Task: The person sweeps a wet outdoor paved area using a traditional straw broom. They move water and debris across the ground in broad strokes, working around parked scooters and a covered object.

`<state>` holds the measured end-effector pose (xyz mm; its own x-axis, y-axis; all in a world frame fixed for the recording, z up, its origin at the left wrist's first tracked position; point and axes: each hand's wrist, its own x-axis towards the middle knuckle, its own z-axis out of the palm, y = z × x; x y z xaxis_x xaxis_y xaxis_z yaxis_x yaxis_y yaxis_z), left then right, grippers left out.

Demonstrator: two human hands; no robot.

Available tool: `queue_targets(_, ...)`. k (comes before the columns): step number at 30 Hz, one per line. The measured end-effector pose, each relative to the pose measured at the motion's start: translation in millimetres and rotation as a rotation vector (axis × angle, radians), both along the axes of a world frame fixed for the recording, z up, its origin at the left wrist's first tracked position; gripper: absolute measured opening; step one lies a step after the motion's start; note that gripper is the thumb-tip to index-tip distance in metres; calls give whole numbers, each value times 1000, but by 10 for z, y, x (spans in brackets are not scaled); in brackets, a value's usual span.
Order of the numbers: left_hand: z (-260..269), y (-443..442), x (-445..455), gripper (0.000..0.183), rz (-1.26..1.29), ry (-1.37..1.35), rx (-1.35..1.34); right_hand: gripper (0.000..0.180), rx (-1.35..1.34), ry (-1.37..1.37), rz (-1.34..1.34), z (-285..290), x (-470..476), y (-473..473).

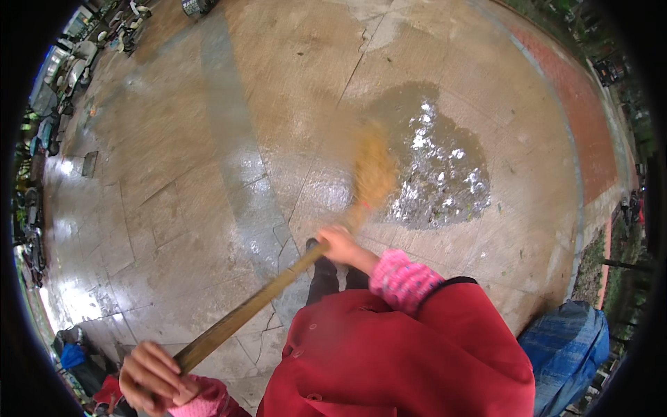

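Note:
A broom with a long wooden handle (255,302) slants across my front. At its upper end, my left hand (156,378) curls around the wood at the lower left. Further down the handle, near my feet, my right hand (340,246) grips it with the fingers wrapped round. The yellowish broom head (374,167) is motion-blurred, and whether its bristles touch the ground cannot be made out. Directly to its right, a shallow puddle (443,172) reflects light. Pink knitted cuffs show at both wrists.
Wet, cracked paving (182,208) surrounds me, crossed by a grey strip (229,104). Parked scooters (78,68) line the left rim. A reddish paved band (578,104) curves along the right. Blue sheeting (565,349) covers something at the lower right.

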<state>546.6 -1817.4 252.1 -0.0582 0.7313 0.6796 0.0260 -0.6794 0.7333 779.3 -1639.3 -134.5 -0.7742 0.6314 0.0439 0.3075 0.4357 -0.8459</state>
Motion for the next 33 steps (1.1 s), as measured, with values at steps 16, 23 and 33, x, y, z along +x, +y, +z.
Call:
queue_targets(16, 530, 375, -312, 20, 758, -398, 157, 14, 196, 118, -39, 986, -1481, 1706)
queue_targets(23, 14, 1994, 277, 13, 326, -28, -45, 16, 120, 87, -98, -94, -574, 2445)
queue_targets(33, 429, 1704, -675, 13, 204, -814, -104, 14, 79, -148, -54, 1086, -23, 2731)
